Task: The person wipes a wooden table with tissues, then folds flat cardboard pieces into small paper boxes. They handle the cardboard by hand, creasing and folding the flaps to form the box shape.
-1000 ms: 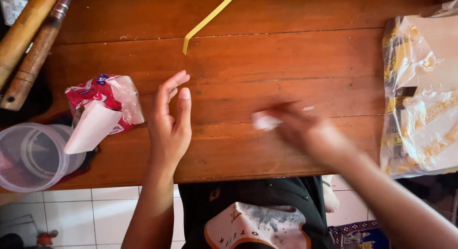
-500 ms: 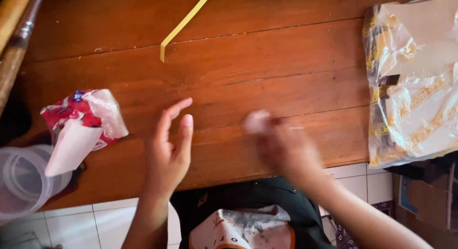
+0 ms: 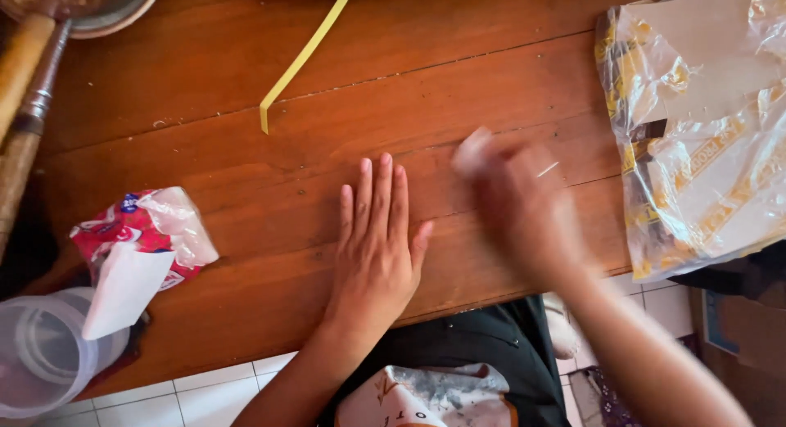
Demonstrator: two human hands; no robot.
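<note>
My left hand [image 3: 377, 247] lies flat, palm down, on the brown wooden table [image 3: 246, 91], fingers together and pointing away from me. It holds nothing. My right hand [image 3: 524, 206] is blurred with motion just to its right, above the table. A small white piece [image 3: 473, 149], like paper or tissue, is pinched at its fingertips. A thin pale sliver [image 3: 547, 170] shows near its knuckles.
A red and white tissue pack [image 3: 139, 243] with a sheet sticking out lies at the left. A clear plastic container [image 3: 49, 353] sits at the lower left edge. A crinkled plastic bag [image 3: 704, 132] covers the right side. A yellow strip [image 3: 303, 54] lies at the top. Wooden handles [image 3: 20, 108] stand far left.
My left hand has gone from raised on its edge to lying flat on the table. My right hand has kept moving with the white piece, blurred throughout.
</note>
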